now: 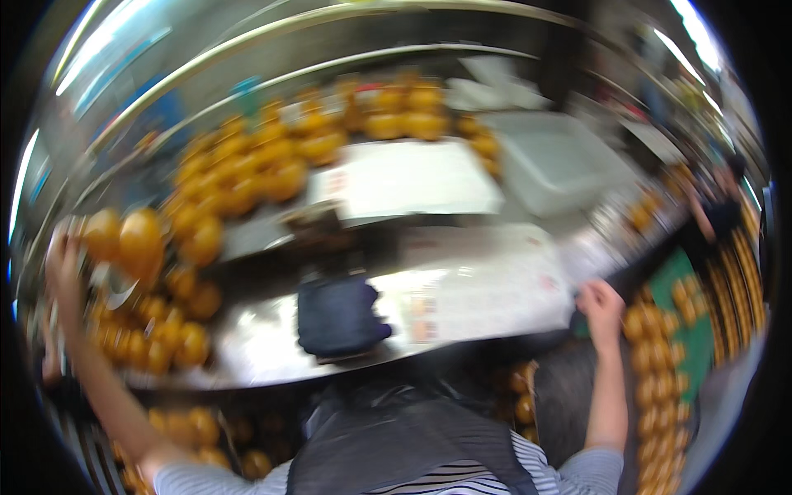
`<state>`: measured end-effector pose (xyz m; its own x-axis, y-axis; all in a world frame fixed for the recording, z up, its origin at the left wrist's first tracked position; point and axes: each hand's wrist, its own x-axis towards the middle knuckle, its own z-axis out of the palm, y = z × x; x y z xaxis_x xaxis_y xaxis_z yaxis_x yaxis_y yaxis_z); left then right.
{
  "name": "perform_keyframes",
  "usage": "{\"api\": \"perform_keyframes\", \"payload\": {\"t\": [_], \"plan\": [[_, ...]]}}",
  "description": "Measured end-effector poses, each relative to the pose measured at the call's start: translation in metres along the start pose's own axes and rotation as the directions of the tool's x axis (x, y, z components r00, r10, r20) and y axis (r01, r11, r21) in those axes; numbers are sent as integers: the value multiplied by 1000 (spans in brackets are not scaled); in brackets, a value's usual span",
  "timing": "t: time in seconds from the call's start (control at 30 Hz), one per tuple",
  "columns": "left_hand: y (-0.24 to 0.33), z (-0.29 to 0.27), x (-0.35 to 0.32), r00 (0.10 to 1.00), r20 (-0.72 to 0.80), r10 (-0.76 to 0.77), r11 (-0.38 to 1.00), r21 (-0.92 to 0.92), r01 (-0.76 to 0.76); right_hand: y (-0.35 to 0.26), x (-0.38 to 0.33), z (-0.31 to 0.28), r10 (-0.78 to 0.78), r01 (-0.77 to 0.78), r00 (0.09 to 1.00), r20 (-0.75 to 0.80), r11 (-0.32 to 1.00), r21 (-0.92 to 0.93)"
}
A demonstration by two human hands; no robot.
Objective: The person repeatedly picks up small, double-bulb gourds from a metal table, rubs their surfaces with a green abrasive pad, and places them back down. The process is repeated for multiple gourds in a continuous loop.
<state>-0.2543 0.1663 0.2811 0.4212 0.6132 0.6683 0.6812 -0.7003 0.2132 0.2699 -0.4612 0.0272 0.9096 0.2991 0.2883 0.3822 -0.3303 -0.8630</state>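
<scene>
- Left hand (62, 260) is lifted at the far left, with its fingers bent in by one end of an orange gourd (141, 245); the gourd seems to be held, but the fingertips are too blurred to be made out well.
- This gourd is held up by the left end of the shiny table (264, 334), near a big bunch of gourds (256, 161), and more small gourds (153, 338) are seen below it.
- If it is gripped by one end only, as it seems to be, it could be tipped by its own fat part and dropped.
- If it is swung too low, the gourds close by could be bumped, and some could be scratched or knocked down.
- Right hand (601, 304) is held out just beside the right edge of the white sheet (503, 280), fingers curled in; nothing can be seen in it, but whether it is empty cannot be told.
- No help is given to the gourd by this hand, so a slip might not be caught.
- If the right arm is moved sideways, the rows of gourds (652, 371) next to it could be brushed.
- If the table is leaned on, the dark blue bundle (338, 318) near its front edge could be pushed.
</scene>
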Motion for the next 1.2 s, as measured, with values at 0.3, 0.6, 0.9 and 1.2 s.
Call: {"api": "perform_keyframes", "payload": {"t": [0.3,0.6,0.9,1.2], "plan": [[-91,48,29,921,-350,172,946,320,-55,-4,35,82,21,-4,993,117,990,-141],[-162,173,-19,987,-109,116,959,271,-82,52,71,66,52,-33,995,82,977,-211],[-154,203,-42,980,153,-125,956,282,78,81,128,59,23,-3,993,117,986,-167],[-165,212,-43,934,208,-291,896,402,190,42,119,107,-4,38,983,185,983,-182]]}}
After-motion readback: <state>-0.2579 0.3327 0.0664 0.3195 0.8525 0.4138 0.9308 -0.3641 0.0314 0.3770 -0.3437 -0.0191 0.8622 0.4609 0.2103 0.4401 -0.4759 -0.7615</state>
